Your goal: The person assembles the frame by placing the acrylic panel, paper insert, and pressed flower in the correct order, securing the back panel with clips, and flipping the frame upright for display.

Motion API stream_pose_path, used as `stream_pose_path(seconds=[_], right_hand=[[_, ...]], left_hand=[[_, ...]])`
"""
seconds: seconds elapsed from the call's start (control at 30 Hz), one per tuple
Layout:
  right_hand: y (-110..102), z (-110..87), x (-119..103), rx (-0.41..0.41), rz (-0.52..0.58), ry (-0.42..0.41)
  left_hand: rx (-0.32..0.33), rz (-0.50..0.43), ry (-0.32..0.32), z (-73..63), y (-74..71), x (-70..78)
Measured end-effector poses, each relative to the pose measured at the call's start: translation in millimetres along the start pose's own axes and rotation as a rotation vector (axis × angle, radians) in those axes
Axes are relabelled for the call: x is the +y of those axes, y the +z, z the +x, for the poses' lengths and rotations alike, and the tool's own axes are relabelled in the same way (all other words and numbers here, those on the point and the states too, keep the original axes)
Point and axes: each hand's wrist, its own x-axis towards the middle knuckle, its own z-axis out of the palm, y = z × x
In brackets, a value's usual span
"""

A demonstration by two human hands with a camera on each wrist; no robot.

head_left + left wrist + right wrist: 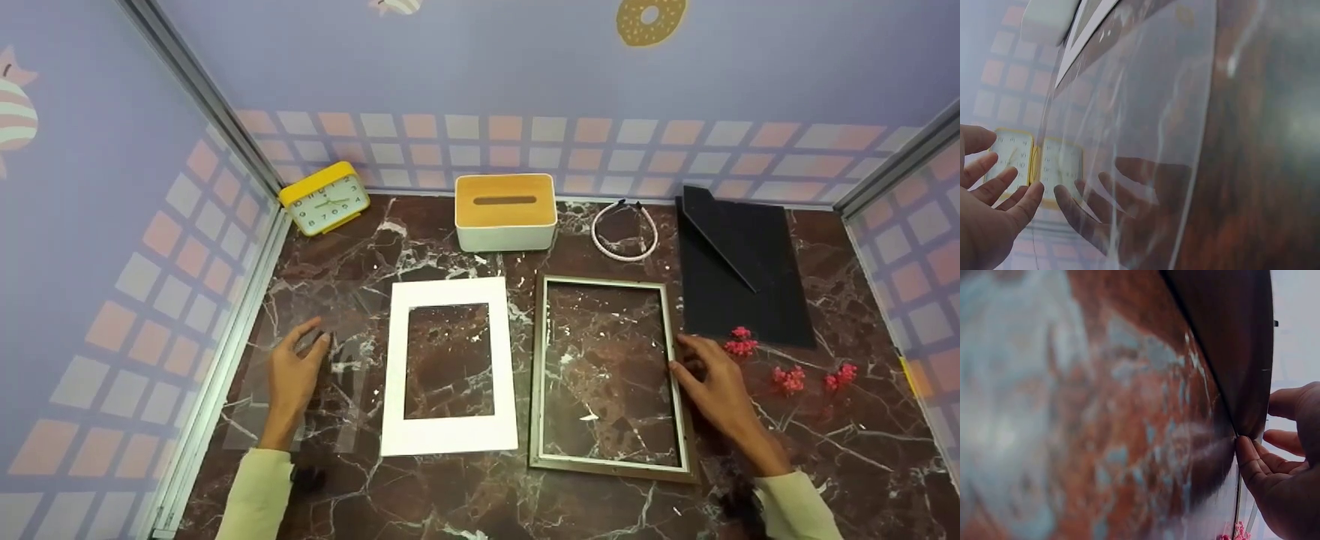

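Observation:
In the head view, my left hand [295,371] hovers over a clear plastic sheet [337,420], its fingers spread and loosely bent with nothing between them. The left wrist view shows that hand's reflection in the glossy sheet [1145,112]. At the right side of a brown picture frame [537,375], my right hand [716,382] grips the rim, the thumb over the top and the fingers at the outer side. The right wrist view has the fingertips [1247,447] right at the frame's lower edge [1241,354]. A white mat board [450,437] lies between the hands.
A black backing board with a stand [780,300] lies behind my right hand, and several pink flower sprigs [787,380] lie beside it. Along the back wall are a yellow clock [326,201], a tissue box [505,238] and a white hairband [626,259].

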Motion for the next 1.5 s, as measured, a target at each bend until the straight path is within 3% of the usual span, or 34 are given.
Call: stream_pose_path(seconds=[0.17, 0.33, 0.53, 0.8, 1.07, 1.5], right_hand=[[-0.5, -1.0, -0.9, -0.010, -0.020, -0.003], [-0.9, -1.9, -1.3, -0.006, -0.013, -0.005], [-0.7, -3.5, 0.0, -0.005, -0.018, -0.018], [0.0, -3.6, 1.6, -0.002, -0.023, -0.030], [-0.2, -2.0, 1.1, -0.002, -0.016, -0.029], [0.1, -2.5, 0.0, -0.003, 0.009, -0.019]], left_hand=[[0.023, 0.037, 0.012, -0.7, -16.7, -3.3], [0.073, 0.139, 0.042, -0.6, -31.6, -7.3], [0.082, 0.230, -0.001, 3.7, -49.1, -14.1], [0.170, 0.359, -0.010, 8.2, -66.4, -25.4], [0.165, 0.465, 0.007, 11.9, -78.7, -34.6], [0.104, 0.546, -0.008, 6.4, -93.7, -33.3]])
